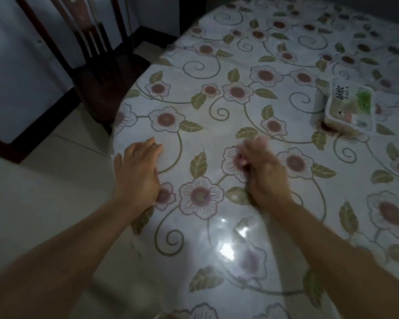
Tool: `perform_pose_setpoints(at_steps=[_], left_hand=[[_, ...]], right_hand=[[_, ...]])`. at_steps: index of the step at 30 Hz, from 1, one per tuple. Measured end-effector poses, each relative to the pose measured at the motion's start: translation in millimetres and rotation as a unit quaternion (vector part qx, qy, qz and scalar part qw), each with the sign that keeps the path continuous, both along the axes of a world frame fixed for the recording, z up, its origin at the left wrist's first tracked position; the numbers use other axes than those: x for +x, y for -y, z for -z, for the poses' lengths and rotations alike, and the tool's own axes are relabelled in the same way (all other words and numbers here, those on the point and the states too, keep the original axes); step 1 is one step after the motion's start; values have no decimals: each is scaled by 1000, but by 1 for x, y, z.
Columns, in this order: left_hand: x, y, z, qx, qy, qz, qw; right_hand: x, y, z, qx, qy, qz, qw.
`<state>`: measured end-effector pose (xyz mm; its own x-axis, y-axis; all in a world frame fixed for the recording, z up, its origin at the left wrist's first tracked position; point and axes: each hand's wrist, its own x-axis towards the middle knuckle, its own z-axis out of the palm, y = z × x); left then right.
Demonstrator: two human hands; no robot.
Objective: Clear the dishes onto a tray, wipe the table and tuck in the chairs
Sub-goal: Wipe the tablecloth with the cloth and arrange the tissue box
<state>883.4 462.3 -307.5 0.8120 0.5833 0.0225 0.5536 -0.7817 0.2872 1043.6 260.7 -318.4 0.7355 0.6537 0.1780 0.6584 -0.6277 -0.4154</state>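
A round table (251,107) fills the view, covered with a glossy flowered cloth. My left hand (137,171) lies flat on the cloth near the table's left edge, fingers together and holding nothing. My right hand (260,171) hovers over the cloth a little to the right; it is blurred, with the fingers curled inward, and I cannot make out anything in it. A dark wooden chair (95,65) stands at the upper left, its seat pulled out from the table. No dishes or tray are in view.
A white tissue box (346,109) with green print sits on the table at the right. Pale floor tiles (44,180) lie to the left of the table, and a wall with a dark skirting runs behind the chair.
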Motion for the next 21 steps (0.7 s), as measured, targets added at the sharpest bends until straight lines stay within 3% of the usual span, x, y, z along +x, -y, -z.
perform_pose_setpoints(at_steps=[4, 6, 8, 10, 12, 13, 15, 18, 19, 21], left_hand=[[-4, -6, 0, -13, -8, 28, 999], [-5, -11, -1, -10, 10, 24, 1000], [-6, -17, 0, -9, 38, 22, 999], [-8, -22, 3, -9, 54, 25, 998], [-10, -22, 4, -13, 72, 35, 997], [-11, -21, 5, -18, 84, 37, 996], [-12, -21, 5, -28, 99, 28, 994], [-17, -25, 4, -23, 94, -4, 995], [-21, -28, 4, -22, 96, -17, 995], [-25, -32, 8, -36, 108, -30, 993]], right_hand=[[-98, 10, 9, 43, -24, -248, 967], [-82, 9, 5, 25, -27, -342, 939], [-45, -5, -2, -25, -23, -298, 954], [-1, -28, -5, -4, -24, -176, 984], [-3, -50, -3, -12, -20, -53, 998], [-21, -57, 0, -7, -6, -39, 999], [-70, -58, 9, 21, -4, -145, 989], [-81, -49, 11, 17, 23, -369, 929], [-63, -56, 5, -9, 27, -386, 922], [-14, -78, 2, -33, 51, -325, 944]])
